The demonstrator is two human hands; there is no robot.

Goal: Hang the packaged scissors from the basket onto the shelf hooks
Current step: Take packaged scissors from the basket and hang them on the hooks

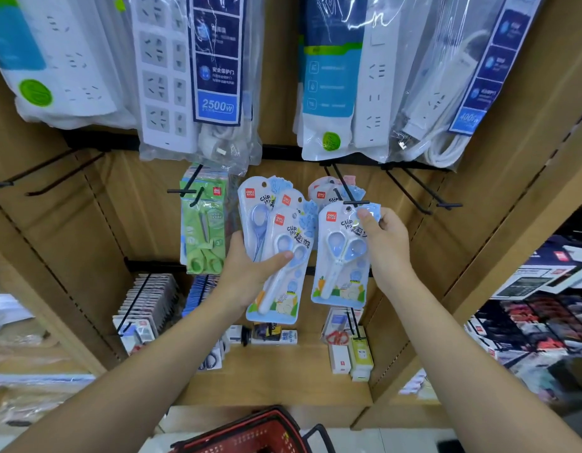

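The basket [250, 433] is red plastic with a black handle and sits at the bottom centre of the frame. Only its rim and part of a perforated wall show, so its contents cannot be told.

The left hand [250, 266], at the centre of the frame, is clamped on a fan of three scissors packs [279, 256]. Its thumb lies across the front pack and its fingers are hidden behind.

The right hand [386, 243], right of centre, pinches the upper right corner of a single scissors pack [341, 259] between thumb and fingers. The hang hole of this pack sits at the tip of a black hook [346, 192] projecting from the wooden shelf panel [136, 197]. Whether the hook passes through the hole cannot be told. Hung packs [322, 191] of the same kind sit on that hook behind it.

Labels: each blue-and-white pack carries a red "deli" badge at its upper left and the words "Clip joy" above white-and-blue scissors. The characters beside them are too blurred to read.

Green scissors packs [203, 223], also with a red badge, hang on the hook just left of the fan.

Across the top of the frame hang bagged white power strips [165, 80]. One blue card [217, 106] reads "2500W".

At lower left, carded items [145, 302] hang in a row, too small to identify
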